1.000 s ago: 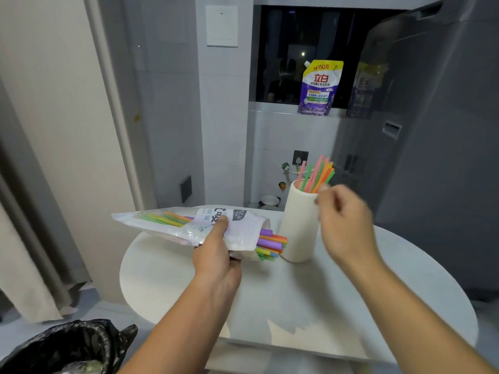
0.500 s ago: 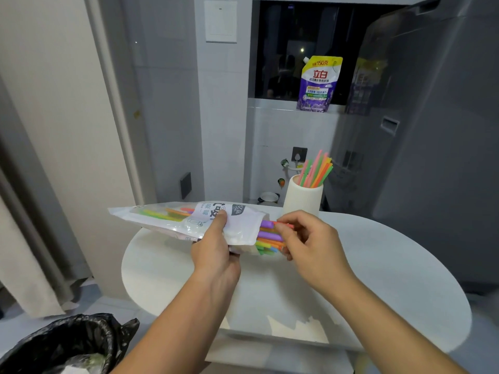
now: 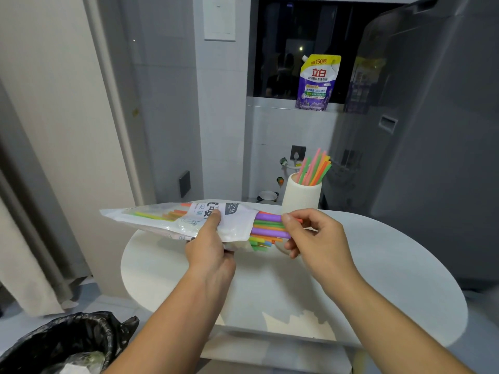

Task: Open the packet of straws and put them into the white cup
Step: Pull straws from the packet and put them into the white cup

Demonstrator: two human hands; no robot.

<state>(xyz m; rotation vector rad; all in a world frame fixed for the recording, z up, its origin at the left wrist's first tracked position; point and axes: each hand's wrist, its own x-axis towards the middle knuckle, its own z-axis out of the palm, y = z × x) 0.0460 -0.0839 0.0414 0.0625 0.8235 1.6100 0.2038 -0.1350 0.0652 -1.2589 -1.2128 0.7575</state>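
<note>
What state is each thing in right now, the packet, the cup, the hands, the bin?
Packet: open at its right end, straws poking out, held above the table.
White cup: upright, part-filled with straws.
Left hand: gripping the packet.
Right hand: pinching straws at the packet's mouth.
Bin: open, black liner.

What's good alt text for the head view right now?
Seen from above, a person's left hand holds an opened straw packet over a white table while the right hand pinches the coloured straws sticking out of its open end. Behind stands a white cup already holding several straws; a black-lined bin sits lower left.
</note>
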